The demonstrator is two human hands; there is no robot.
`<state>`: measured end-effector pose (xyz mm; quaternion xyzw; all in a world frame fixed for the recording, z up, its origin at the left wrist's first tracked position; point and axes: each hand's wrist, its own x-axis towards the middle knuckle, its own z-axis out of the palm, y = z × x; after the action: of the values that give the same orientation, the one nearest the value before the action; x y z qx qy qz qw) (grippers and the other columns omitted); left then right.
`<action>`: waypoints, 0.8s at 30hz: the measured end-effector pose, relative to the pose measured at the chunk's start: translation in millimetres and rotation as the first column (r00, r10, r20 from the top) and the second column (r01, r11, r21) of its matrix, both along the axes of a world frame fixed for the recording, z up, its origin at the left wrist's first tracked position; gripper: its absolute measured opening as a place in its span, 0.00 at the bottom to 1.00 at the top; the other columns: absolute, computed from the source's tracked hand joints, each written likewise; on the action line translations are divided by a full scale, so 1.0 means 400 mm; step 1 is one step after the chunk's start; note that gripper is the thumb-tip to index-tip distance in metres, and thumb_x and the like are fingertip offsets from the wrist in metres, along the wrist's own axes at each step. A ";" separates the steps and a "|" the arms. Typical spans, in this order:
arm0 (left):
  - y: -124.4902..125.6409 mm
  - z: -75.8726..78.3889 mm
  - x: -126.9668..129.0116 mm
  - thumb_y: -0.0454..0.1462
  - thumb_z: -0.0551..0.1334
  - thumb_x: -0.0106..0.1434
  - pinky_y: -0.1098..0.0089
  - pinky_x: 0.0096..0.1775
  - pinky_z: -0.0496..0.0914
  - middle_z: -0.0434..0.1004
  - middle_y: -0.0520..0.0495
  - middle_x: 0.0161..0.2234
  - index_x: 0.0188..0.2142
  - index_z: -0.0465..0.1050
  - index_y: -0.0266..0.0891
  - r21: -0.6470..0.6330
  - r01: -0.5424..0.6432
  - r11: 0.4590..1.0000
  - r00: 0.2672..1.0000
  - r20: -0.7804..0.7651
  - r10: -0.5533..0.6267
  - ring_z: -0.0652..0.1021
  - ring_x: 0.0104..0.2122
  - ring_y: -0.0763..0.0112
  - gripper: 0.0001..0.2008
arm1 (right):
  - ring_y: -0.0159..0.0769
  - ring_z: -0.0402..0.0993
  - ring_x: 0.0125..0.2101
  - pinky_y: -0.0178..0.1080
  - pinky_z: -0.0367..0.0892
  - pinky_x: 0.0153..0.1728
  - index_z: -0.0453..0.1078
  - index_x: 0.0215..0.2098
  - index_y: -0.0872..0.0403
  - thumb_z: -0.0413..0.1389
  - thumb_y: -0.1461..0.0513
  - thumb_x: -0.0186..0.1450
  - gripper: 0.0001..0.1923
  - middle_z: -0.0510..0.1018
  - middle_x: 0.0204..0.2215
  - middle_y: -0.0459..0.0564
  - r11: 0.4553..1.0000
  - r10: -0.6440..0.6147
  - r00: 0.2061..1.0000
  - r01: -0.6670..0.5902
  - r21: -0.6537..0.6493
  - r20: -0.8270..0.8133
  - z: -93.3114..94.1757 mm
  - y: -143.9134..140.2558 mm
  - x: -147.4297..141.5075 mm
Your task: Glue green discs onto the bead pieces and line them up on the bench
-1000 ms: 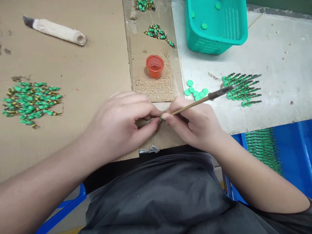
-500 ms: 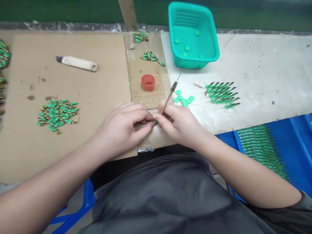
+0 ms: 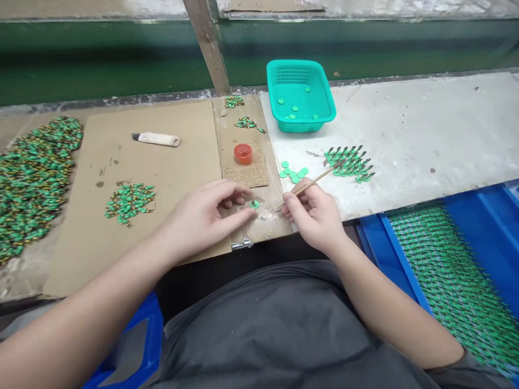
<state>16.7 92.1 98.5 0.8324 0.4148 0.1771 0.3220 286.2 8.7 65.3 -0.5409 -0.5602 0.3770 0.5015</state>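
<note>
Hands meet over the cardboard-covered tabletop [image 3: 170, 178]: right hand [image 3: 314, 216] pinches a thin brush [image 3: 314, 182], left hand [image 3: 203, 219] hovers loosely unclenched beside a tiny green disc [image 3: 254, 204], likely light and best gripped by its rim.

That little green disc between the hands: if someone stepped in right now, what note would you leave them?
Left hand: open, fingertips beside the green disc, which lies on the cardboard.
Right hand: shut on a thin brush.
Red cup stands just beyond.
Done, it seems: pile of painted pieces at left.
Left: loose discs by the basket.
</note>
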 end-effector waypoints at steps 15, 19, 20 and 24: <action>-0.119 0.154 0.011 0.54 0.78 0.73 0.67 0.42 0.86 0.94 0.47 0.37 0.38 0.93 0.49 -0.247 -0.180 0.952 0.891 0.369 0.264 0.89 0.37 0.64 0.15 | 0.43 0.91 0.30 0.41 0.82 0.34 0.76 0.39 0.47 0.64 0.46 0.83 0.18 0.90 0.31 0.51 0.999 -0.001 0.998 -0.001 0.039 0.063 -0.010 -0.011 -0.002; -0.132 0.194 0.017 0.53 0.79 0.73 0.67 0.38 0.84 0.90 0.48 0.33 0.35 0.93 0.49 -0.288 -0.156 0.945 0.867 0.418 0.271 0.85 0.32 0.66 0.15 | 0.43 0.91 0.30 0.41 0.83 0.34 0.75 0.38 0.47 0.63 0.46 0.85 0.20 0.89 0.30 0.51 0.997 0.018 0.998 -0.023 0.069 0.063 -0.010 -0.010 -0.006; -0.132 0.199 0.018 0.53 0.79 0.73 0.67 0.38 0.84 0.89 0.48 0.32 0.34 0.92 0.49 -0.292 -0.151 0.944 0.862 0.429 0.271 0.84 0.32 0.67 0.15 | 0.43 0.91 0.30 0.41 0.83 0.34 0.75 0.38 0.47 0.63 0.46 0.85 0.21 0.89 0.30 0.51 0.997 0.023 0.998 -0.028 0.075 0.063 -0.010 -0.010 -0.007; -0.125 0.209 0.020 0.55 0.80 0.72 0.66 0.38 0.84 0.88 0.48 0.32 0.33 0.92 0.50 -0.298 -0.137 0.945 0.845 0.462 0.269 0.83 0.32 0.67 0.17 | 0.43 0.89 0.29 0.40 0.83 0.32 0.75 0.37 0.47 0.61 0.44 0.86 0.23 0.87 0.30 0.51 0.994 0.032 0.997 -0.039 0.099 0.065 -0.010 -0.010 -0.011</action>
<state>24.8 42.1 182.2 0.6616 0.4235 0.3638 0.5006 281.8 4.9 61.2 -0.5168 -0.6035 0.3398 0.5032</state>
